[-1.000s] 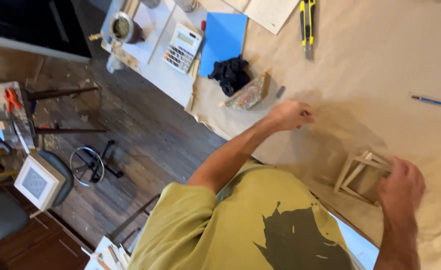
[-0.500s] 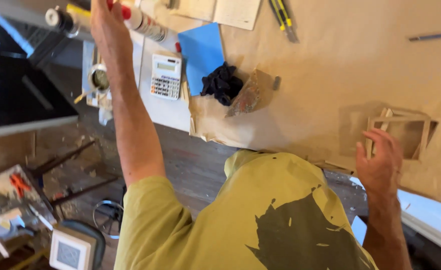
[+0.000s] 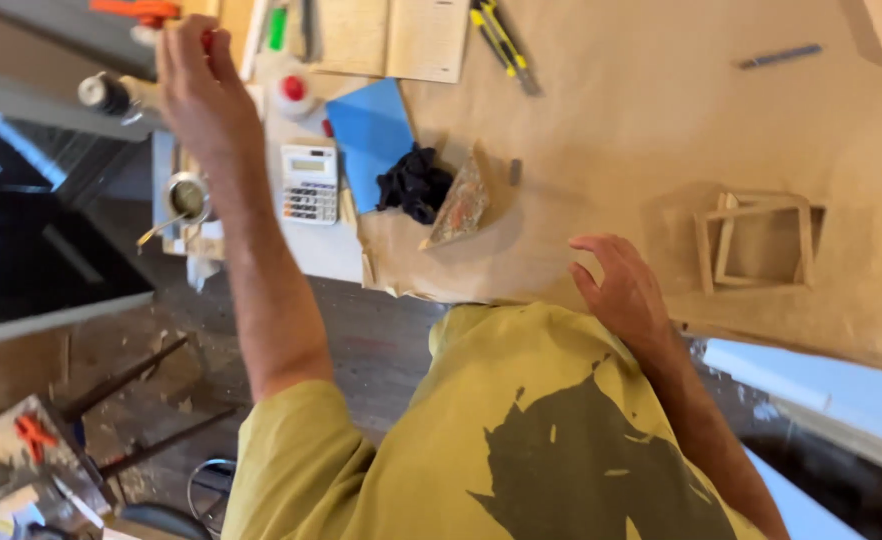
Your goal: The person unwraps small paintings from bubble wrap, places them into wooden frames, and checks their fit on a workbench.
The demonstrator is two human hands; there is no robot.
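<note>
**Left hand raised at table's far end; right hand open beside wooden frame**

The left hand (image 3: 196, 85) is seen stretched out to the far left end of the worktable, fingers curled together around a small red-tipped item (image 3: 207, 40). The item is largely covered by the fingers and its kind cannot be told; whether it is firmly gripped cannot be confirmed either. Just beside this hand a white bottle with a red cap (image 3: 292, 93) is noted, and below it a white calculator (image 3: 310, 182) and a small metal cup (image 3: 188, 197).

The right hand (image 3: 623, 290) is held over the near edge of the brown paper covering (image 3: 611, 130), fingers spread apart and slightly bent, nothing enclosed in them. Contact with the paper cannot be established.

A small wooden frame assembly (image 3: 756, 240), made of thin light strips, is found lying on the paper to the right of the right hand, near it but apart.

Between the two hands are recorded a blue sheet (image 3: 371, 135), a crumpled black cloth (image 3: 414, 185) and a wedge-shaped block (image 3: 458, 205) touching the cloth. An open notebook (image 3: 393, 35), yellow-handled cutters (image 3: 501, 40) and a blue pencil (image 3: 781, 56) are set along the far side.
</note>
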